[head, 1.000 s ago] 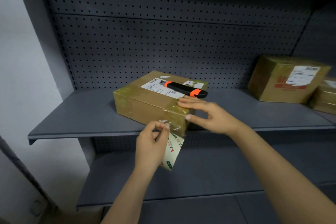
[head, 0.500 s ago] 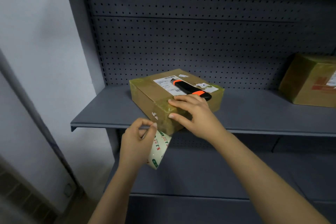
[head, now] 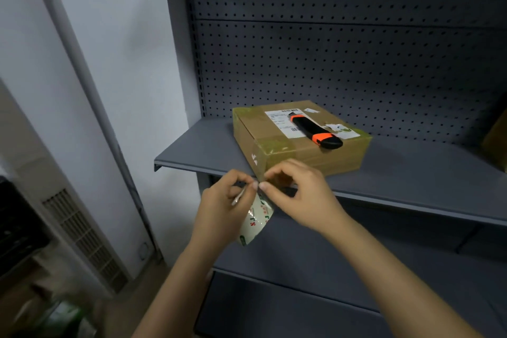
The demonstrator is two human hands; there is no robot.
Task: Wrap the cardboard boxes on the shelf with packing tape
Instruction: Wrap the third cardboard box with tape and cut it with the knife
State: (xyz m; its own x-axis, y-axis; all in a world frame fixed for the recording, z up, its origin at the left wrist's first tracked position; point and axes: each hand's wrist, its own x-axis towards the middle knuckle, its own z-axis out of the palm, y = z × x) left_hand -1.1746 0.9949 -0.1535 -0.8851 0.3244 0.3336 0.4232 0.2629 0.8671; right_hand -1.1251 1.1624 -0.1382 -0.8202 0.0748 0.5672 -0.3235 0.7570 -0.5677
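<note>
Box: I see a flat brown cardboard box (head: pixel 263 132) lying on the grey metal shelf (head: pixel 192 151), its near corner at the shelf's front edge. Glossy tape bands already cross its top and near corner.
Knife: a black utility knife with orange bands (head: pixel 315 133) lies on top of the box, partly over a white shipping label (head: pixel 278 118).
Left hand: my view shows the left hand (head: pixel 222 206) just below the shelf edge, fingers curled round a roll of clear packing tape (head: pixel 256 221) printed in red and green; the roll hangs under the box's near corner.
Right hand: the right hand (head: pixel 297 197) sits at that same corner, fingers curled, its thumb tip almost touching the left thumb. I cannot tell whether tape is pinched between its fingers.
Backing: a dark perforated metal panel (head: pixel 343 63) stands behind the box.
Right edge: a second brown box (head: pixel 498 143) shows only in part, on the same shelf, well apart from the first.
Left side: a white wall with a grey vertical pipe (head: pixel 82 77) and a slatted vent grille (head: pixel 82 239) low down.
</note>
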